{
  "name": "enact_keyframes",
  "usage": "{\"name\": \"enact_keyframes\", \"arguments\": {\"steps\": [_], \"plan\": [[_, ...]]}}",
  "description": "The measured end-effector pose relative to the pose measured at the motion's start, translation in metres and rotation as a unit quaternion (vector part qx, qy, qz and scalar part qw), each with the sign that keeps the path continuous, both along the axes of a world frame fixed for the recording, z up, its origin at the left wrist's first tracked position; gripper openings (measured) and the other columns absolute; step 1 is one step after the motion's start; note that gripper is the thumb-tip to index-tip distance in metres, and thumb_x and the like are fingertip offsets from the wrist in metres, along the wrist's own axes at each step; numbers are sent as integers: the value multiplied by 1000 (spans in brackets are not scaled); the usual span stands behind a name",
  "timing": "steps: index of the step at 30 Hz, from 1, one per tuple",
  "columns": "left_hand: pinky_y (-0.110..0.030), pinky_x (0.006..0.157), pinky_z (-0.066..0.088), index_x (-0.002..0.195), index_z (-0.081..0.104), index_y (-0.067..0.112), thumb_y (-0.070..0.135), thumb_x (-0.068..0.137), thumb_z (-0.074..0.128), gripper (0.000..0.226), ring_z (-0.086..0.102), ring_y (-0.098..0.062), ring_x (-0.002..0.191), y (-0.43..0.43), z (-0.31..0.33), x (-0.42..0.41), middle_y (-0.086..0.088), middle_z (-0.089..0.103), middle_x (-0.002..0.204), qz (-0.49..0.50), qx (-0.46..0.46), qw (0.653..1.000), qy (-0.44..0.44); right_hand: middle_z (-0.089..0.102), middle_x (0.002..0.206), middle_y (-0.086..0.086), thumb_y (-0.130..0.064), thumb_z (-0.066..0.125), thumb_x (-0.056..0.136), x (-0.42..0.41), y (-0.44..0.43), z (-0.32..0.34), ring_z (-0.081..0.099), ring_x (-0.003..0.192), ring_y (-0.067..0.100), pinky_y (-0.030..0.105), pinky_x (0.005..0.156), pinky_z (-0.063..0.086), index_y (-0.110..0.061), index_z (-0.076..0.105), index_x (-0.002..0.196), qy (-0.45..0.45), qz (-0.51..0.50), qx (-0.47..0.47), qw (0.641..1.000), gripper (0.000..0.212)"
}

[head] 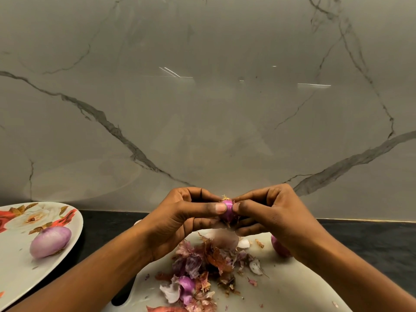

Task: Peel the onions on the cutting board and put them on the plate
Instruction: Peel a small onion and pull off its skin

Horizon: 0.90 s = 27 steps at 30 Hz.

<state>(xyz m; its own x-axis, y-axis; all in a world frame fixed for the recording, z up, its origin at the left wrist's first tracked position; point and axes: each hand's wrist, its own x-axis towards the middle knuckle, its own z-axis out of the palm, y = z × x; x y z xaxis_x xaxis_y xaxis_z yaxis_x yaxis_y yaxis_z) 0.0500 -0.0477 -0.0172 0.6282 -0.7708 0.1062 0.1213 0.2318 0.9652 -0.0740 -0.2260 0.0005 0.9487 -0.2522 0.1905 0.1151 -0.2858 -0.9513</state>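
Purple, glossy flesh shows right between your thumbs. The onion (227, 211) is pinched from both sides: your left hand (180, 221) lays its thumb flat across the left flank, and your right hand (276, 221) curls thumb and fingertips onto the right flank. Both grips are clamped on it, nothing slack. You've got it up off the cutting board (292, 287), roughly upright, with the dry root tuft on top and the pointed end hanging down between your lower fingers (a pale flap of skin seems to trail there, but it's blurred). As I read it, the peel wants to come off along that top-to-bottom axis, with the right hand pulling while the left anchors.

Now outward. Straight below sits the heap of peels (202, 266) on the board. Tucked just behind your right wrist is another onion (279, 246), half hidden, and I can't tell whether it's skinned. Well apart on your left, across the dark counter (371, 239), is the plate (20, 280), with one peeled onion (50, 242) resting on it. The plate lies on the left hand's side, so I'd judge that's the nearer hand for the drop once this one is bare.
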Motion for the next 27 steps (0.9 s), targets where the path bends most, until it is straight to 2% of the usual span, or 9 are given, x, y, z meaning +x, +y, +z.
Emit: {"name": "enact_keyframes", "arguments": {"steps": [2,5,11,15,21,24,27], "plan": [[-26,69,64,107,71,-11,4,75,81,37,77,-29,85,1,1,1,-26,76,109,-4,-6,1000,14,80,85,15,0,67,94,0,0,0,80,81,31,35,72,67,-8,80,99,-5,-1,0,1000,15],[-27,69,64,102,75,-7,5,75,80,30,76,-29,84,2,3,0,-27,76,110,-14,-10,1000,19,80,84,15,3,64,96,0,0,0,80,80,31,35,71,67,-6,80,99,-11,-9,-3,1000,19],[-26,68,63,103,73,-10,3,75,82,32,77,-28,84,1,3,0,-26,76,108,-3,-5,1000,2,81,87,15,-9,73,92,0,0,1,80,81,31,33,70,66,-5,79,103,-6,3,0,1000,13],[-27,70,63,109,69,-16,2,78,83,39,77,-30,88,1,1,1,-27,75,111,-7,-6,1000,0,81,86,13,-5,73,92,0,-1,0,80,81,30,35,72,67,-12,80,99,-16,2,-33,999,12],[-28,71,63,104,73,-7,4,76,85,32,76,-30,90,1,1,0,-23,76,109,1,13,1000,-14,81,87,14,-3,68,94,0,0,0,80,84,30,42,79,67,-11,80,102,1,14,-35,999,16],[-27,68,63,106,72,-9,-1,80,82,29,77,-29,87,1,2,0,-23,76,108,7,5,1000,-6,81,87,15,-3,66,96,-1,-1,1,80,83,31,40,78,67,-8,80,101,2,9,-21,1000,16],[-28,70,63,102,75,-5,0,78,83,26,77,-31,91,1,3,-2,-22,77,108,10,10,1000,-22,81,87,14,-11,73,93,-1,-1,1,80,83,31,38,75,67,-8,80,102,-4,7,-20,1000,13]]}}
